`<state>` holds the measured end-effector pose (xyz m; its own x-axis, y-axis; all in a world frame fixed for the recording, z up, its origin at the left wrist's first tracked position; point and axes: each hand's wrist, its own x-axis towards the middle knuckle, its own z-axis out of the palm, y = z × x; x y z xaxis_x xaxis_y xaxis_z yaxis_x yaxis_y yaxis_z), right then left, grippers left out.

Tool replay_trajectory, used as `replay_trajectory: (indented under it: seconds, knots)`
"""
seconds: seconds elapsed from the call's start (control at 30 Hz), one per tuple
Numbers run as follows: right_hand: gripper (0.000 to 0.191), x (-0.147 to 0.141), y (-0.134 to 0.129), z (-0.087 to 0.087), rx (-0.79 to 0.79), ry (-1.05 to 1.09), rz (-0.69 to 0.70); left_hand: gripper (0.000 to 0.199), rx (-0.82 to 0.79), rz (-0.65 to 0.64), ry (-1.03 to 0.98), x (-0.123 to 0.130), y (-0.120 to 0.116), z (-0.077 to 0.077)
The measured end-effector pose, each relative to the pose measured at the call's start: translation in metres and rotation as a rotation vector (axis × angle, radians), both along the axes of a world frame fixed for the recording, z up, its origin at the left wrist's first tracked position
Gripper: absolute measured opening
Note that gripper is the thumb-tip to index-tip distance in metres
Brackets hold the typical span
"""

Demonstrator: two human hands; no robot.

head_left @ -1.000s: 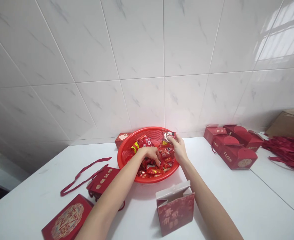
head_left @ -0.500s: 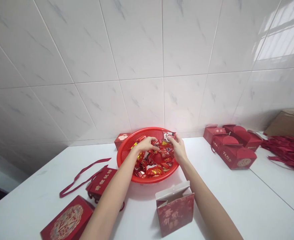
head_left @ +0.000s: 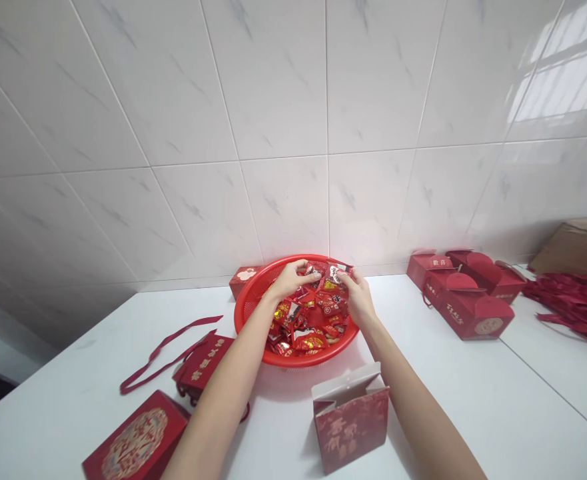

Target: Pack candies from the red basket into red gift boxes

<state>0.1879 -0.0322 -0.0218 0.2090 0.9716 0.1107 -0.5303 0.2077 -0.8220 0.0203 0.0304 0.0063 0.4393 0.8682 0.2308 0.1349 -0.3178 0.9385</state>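
Red basket (head_left: 242, 319) on white worktop (head_left: 403, 360), close to the tiled wall (head_left: 283, 207); holds many red-wrapped packets (head_left: 309, 339). Left hand (head_left: 292, 278) over its far part, a small wrapped piece (head_left: 311, 269) at the fingers. Right hand (head_left: 357, 293) at the far right rim, pinching a red-and-white packet (head_left: 336, 274). Open box (head_left: 352, 430) upright in front of basket, between the forearms. Left side: two dark red boxes, one with round emblem (head_left: 136, 441), plus loose ribbon (head_left: 156, 353). Right side: group of red boxes (head_left: 466, 293); beyond them, ribbon pile (head_left: 573, 303) and brown cardboard (head_left: 573, 247).

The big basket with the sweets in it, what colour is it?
The basket is bright red, clearest in the head view.
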Motion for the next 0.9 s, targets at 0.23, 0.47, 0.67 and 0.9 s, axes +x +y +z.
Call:
replay_trajectory:
  seconds: [0.23, 0.47, 0.67, 0.9]
  knots:
    - [0.039, 0.001, 0.002, 0.000, 0.019, 0.071, 0.139, 0.051, -0.032, -0.003, -0.028, 0.005, -0.006, 0.000]
    - [0.039, 0.000, 0.002, -0.002, 0.010, 0.074, 0.118, 0.045, -0.125, -0.046, -0.046, 0.003, -0.007, 0.004]
    - [0.038, 0.001, 0.004, -0.005, 0.005, 0.084, 0.081, 0.047, -0.092, -0.092, -0.099, 0.000, -0.004, 0.002]
    - [0.037, 0.001, 0.004, -0.004, 0.045, 0.092, 0.051, 0.054, -0.055, -0.026, -0.139, -0.002, 0.004, -0.002]
